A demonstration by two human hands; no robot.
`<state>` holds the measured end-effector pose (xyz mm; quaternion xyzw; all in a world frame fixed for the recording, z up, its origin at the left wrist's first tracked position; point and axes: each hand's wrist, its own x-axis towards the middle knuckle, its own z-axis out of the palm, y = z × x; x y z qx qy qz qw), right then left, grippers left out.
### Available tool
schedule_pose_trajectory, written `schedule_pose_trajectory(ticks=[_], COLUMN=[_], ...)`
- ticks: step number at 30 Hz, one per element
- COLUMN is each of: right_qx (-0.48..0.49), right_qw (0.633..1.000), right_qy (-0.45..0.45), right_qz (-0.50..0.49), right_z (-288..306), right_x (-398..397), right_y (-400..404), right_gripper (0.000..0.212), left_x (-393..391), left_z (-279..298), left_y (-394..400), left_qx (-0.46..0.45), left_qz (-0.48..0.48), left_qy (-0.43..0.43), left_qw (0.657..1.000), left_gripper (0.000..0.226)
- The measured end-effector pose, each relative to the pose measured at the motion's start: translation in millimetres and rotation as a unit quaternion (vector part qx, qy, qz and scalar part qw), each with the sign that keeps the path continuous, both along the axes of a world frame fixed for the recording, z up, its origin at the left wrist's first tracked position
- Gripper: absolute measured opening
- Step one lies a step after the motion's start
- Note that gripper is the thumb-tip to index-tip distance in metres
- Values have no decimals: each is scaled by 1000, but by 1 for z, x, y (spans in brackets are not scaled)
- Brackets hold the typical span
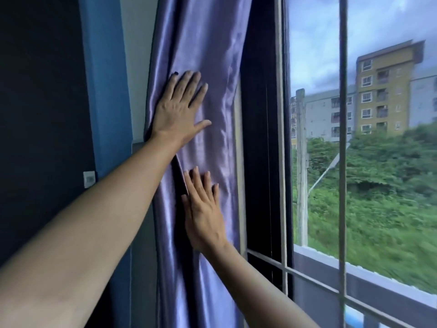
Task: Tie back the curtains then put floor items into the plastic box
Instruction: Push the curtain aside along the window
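Note:
A shiny lilac satin curtain [201, 39] hangs gathered at the left side of the window, bunched into vertical folds. My left hand [177, 110] lies flat on the upper part of the bunch with its fingers spread and straight. Lower down, my right hand [203, 214] presses flat against the same fabric, fingers pointing up. Neither hand grips the cloth. No tie-back, plastic box or floor items are in view.
A dark window frame [260, 114] with grey metal bars [343, 138] stands to the right of the curtain. A blue wall strip [106, 91] and a dark wall lie to the left, with a small white switch [89, 179] on it. Buildings and greenery show outside.

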<state>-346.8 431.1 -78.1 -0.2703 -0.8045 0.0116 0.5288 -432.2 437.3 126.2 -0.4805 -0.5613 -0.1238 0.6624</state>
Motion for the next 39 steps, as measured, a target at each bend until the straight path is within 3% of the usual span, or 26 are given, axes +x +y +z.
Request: schedule_pose_trajectory(ticks=[16, 21, 27, 39], right_qx=[-17, -11, -26, -76], right_qw=[999, 995, 993, 983], right_qy=[-29, -82, 4, -111], right_qz=[-13, -48, -117, -126], right_z=[6, -13, -26, -16], right_x=[-21, -8, 15, 78], right_y=[31, 41, 47, 15], right_gripper=[51, 62, 69, 68], left_x=[-30, -28, -14, 43], left_z=[0, -13, -24, -47], left_y=[34, 36, 33, 9], left_qx=[-7, -38, -36, -46], left_qz=[-28, -78, -131, -185], left_qy=[-10, -30, -47, -54], left_qw=[1000, 996, 990, 980], left_gripper=[83, 85, 84, 77])
